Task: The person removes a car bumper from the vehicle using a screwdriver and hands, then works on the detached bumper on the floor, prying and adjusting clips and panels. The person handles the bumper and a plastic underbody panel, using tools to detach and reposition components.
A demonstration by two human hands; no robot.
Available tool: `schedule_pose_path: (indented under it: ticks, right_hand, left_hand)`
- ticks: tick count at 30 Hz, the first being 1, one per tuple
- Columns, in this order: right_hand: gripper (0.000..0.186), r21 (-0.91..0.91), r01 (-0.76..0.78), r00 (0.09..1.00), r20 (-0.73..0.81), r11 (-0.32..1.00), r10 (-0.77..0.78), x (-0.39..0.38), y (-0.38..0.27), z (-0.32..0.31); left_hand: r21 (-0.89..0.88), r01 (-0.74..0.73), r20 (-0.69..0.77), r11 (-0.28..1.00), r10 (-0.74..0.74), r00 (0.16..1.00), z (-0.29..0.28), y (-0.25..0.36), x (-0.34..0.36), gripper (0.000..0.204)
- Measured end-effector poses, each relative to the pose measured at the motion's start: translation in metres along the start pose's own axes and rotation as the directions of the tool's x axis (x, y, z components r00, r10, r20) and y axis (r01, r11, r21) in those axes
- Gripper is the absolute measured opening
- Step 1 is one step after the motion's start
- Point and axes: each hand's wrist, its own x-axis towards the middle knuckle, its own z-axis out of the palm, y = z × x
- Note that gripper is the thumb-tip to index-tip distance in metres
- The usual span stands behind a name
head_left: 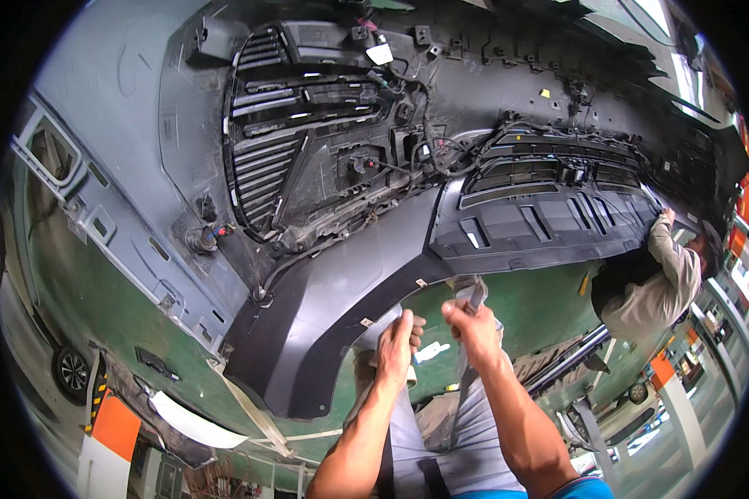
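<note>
A dark grey car bumper (341, 266), seen from its inner side, lies in front of me with its curved wheel-arch edge nearest. Just off that edge, my left hand (399, 345) is closed, thumb up and fingers curled; what it holds, if anything, is hidden. My right hand (477, 333) is closed beside it, apart from the left. A grey piece (479, 293) shows at its fingertips, too unclear to name. Two small light clips (366, 322) sit on the bumper's edge near my left hand. A slatted black grille (558, 179) is set in the bumper's middle.
Another large bumper (516, 87) with wiring and a side grille (266, 125) lies behind. At the right, a co-worker (653, 291) bends with a hand on the bumper's far end. A grey panel (116, 208) stands left. Below are a green floor (549, 303) and a wooden stand (254, 407).
</note>
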Motion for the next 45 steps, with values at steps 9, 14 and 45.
schedule_pose_path:
  ticks: [9,14,45]
  right_hand:
    - [0.023,-0.502,0.591,0.772,0.127,0.631,-0.622,-0.102,0.002,0.003]
    - [0.016,-0.467,0.64,0.709,0.055,0.61,-0.703,-0.155,0.016,-0.024]
    - [0.018,0.763,0.641,0.747,-0.644,-0.08,-0.165,-0.416,0.311,-0.548]
  left_hand:
    - [-0.291,0.056,0.262,0.955,0.023,0.965,0.018,0.006,-0.072,0.046]
    - [-0.109,0.038,0.323,0.993,-0.001,0.946,0.029,0.008,-0.123,0.038]
    - [0.625,-0.759,0.758,0.183,-0.376,0.533,0.5,-0.347,-0.438,0.031]
